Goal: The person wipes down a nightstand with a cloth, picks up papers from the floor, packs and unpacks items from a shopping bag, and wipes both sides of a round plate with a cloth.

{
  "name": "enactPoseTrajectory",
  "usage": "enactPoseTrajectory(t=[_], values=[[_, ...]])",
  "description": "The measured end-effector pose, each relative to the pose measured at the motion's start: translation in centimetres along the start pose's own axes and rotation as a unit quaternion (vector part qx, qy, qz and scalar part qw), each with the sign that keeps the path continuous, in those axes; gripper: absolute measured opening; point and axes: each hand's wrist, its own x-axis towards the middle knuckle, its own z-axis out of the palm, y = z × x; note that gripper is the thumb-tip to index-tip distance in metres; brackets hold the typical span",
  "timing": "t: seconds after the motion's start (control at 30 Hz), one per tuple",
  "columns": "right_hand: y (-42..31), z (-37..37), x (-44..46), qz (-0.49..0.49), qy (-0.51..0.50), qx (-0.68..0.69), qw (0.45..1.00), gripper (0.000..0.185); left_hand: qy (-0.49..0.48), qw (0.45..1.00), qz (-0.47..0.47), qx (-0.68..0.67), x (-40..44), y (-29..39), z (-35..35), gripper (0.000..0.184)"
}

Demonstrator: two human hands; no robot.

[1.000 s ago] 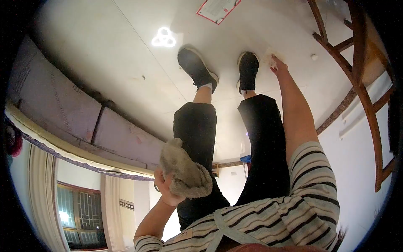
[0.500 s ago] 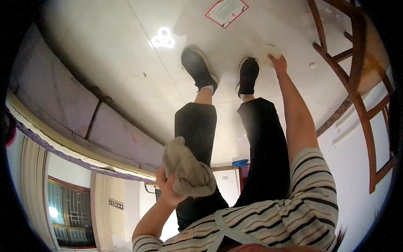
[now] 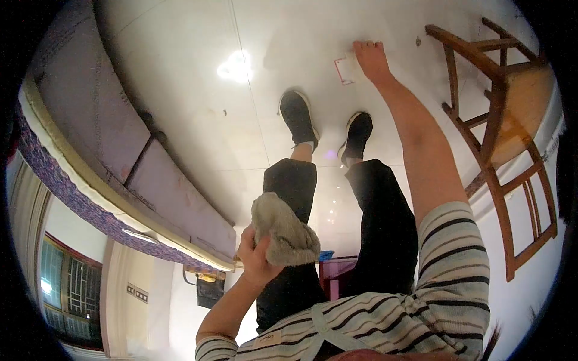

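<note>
My left hand (image 3: pixel 256 260) grips a bunched grey fuzzy cloth (image 3: pixel 283 231) in front of my left thigh, fingers wrapped round its lower side. Down on the floor, ahead of my right shoe (image 3: pixel 356 135), my right hand (image 3: pixel 373 61) has its fingers bent and pressed down. Beside that hand lies a red-bordered card (image 3: pixel 343 71), only its left part showing. Something pale between card and hand covers the rest; it blends with the floor and its kind cannot be made out.
On the right stands a wooden chair (image 3: pixel 495 114). A long bed or bench with a pale padded edge (image 3: pixel 129 207) runs along the left. My left shoe (image 3: pixel 297 117) is on the tiled floor (image 3: pixel 198 114). A small dark bit (image 3: pixel 418 41) lies near the chair.
My right hand has moved from beside my right shoe forward to the card, which is now mostly covered. The left hand keeps hold of the cloth. The whole view has shifted.
</note>
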Motion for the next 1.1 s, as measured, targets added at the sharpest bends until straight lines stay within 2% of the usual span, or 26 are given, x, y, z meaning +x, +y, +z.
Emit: enactPoseTrajectory(t=[0.03, 0.07, 0.13, 0.17, 0.2, 0.23, 0.27, 0.3, 0.37, 0.4, 0.43, 0.47, 0.5, 0.53, 0.57, 0.6, 0.63, 0.7, 0.73, 0.8, 0.87, 0.93, 1.1], values=[[-0.1, -1.0, -0.8, 0.003, -0.030, 0.012, 0.999, 0.026, 0.006, 0.997, -0.069, -0.041, 0.1, -0.2, 0.2, 0.068], [-0.2, -1.9, -1.7, 0.007, -0.059, 0.022, 0.998, 0.026, 0.012, 0.997, -0.064, -0.049, 0.8, 0.5, -0.2, 0.068], [0.0, -0.7, -3.7, 0.008, -0.112, 0.026, 0.993, 0.025, 0.066, 0.982, 0.159, 0.081, 2.2, 2.4, -1.0, 0.070], [-0.3, -1.1, -5.3, 0.003, -0.106, 0.084, 0.991, 0.023, 0.046, 0.985, 0.105, 0.127, 2.1, 2.8, -1.0, 0.072], [-0.5, -2.1, -7.4, 0.000, -0.100, 0.142, 0.985, 0.023, 0.054, 0.985, 0.111, 0.117, 2.0, 3.0, -0.9, 0.072], [-1.2, -4.2, -8.7, 0.073, -0.156, 0.218, 0.961, 0.033, 0.058, 0.991, 0.067, 0.102, 2.3, 3.1, -0.8, 0.072], [-2.0, -6.1, -10.6, 0.073, -0.111, 0.248, 0.960, 0.036, 0.064, 0.994, 0.027, 0.083, 2.9, 3.8, -1.1, 0.073], [-2.3, -7.4, -12.2, 0.107, -0.137, 0.352, 0.920, 0.042, 0.071, 0.993, 0.020, 0.089, 3.3, 4.6, -1.4, 0.069], [-3.9, -16.0, -14.2, 0.175, -0.166, 0.414, 0.878, 0.064, 0.098, 0.993, 0.024, 0.064, 4.1, 5.3, -1.6, 0.067], [-4.2, -21.0, -15.3, 0.156, -0.151, 0.488, 0.845, 0.077, 0.105, 0.993, 0.011, 0.050, 4.5, 6.2, -2.1, 0.064], [-4.7, -25.3, -16.4, 0.114, -0.065, 0.489, 0.862, 0.085, 0.112, 0.993, 0.009, 0.019, 4.9, 7.9, -2.6, 0.064], [-5.0, -30.2, -16.8, 0.100, -0.040, 0.486, 0.867, 0.092, 0.125, 0.992, 0.024, 0.008, 5.3, 9.0, -3.0, 0.064], [-5.3, -36.8, -16.5, 0.195, -0.142, 0.500, 0.832, 0.074, 0.135, 0.990, 0.026, -0.025, 5.7, 9.8, -3.2, 0.065], [-4.9, -38.0, -16.7, 0.185, -0.129, 0.497, 0.838, 0.074, 0.144, 0.988, 0.025, -0.054, 6.3, 10.8, -3.8, 0.066], [-4.4, -39.2, -16.9, 0.075, -0.033, 0.467, 0.880, 0.058, 0.129, 0.988, 0.013, -0.084, 6.7, 13.5, -6.0, 0.067], [-3.9, -39.7, -16.6, -0.035, 0.064, 0.430, 0.900, 0.044, 0.141, 0.987, 0.023, -0.080, 7.3, 15.7, -7.7, 0.067], [-3.7, -41.3, -15.8, -0.040, 0.077, 0.432, 0.897, 0.044, 0.156, 0.984, 0.031, -0.076, 8.0, 17.5, -9.4, 0.066], [-3.4, -45.6, -14.9, 0.014, 0.063, 0.446, 0.893, 0.024, 0.185, 0.979, 0.063, -0.058, 9.7, 20.3, -12.6, 0.066], [-3.4, -46.7, -14.3, 0.014, 0.068, 0.452, 0.889, 0.024, 0.187, 0.979, 0.066, -0.050, 10.8, 21.5, -14.1, 0.066], [-3.1, -48.3, -12.7, 0.077, 0.088, 0.508, 0.853, 0.023, 0.234, 0.965, 0.094, -0.067, 13.6, 24.1, -17.2, 0.066], [-2.6, -48.8, -11.0, 0.085, 0.093, 0.534, 0.836, 0.023, 0.241, 0.964, 0.089, -0.068, 16.5, 27.3, -20.5, 0.065], [-1.6, -49.8, -8.2, 0.080, 0.100, 0.557, 0.821, 0.024, 0.267, 0.950, 0.147, -0.070, 20.3, 31.2, -23.9, 0.065], [1.6, -54.1, -4.1, 0.112, 0.066, 0.631, 0.765, 0.022, 0.299, 0.940, 0.145, -0.073, 30.3, 42.3, -31.0, 0.067]])
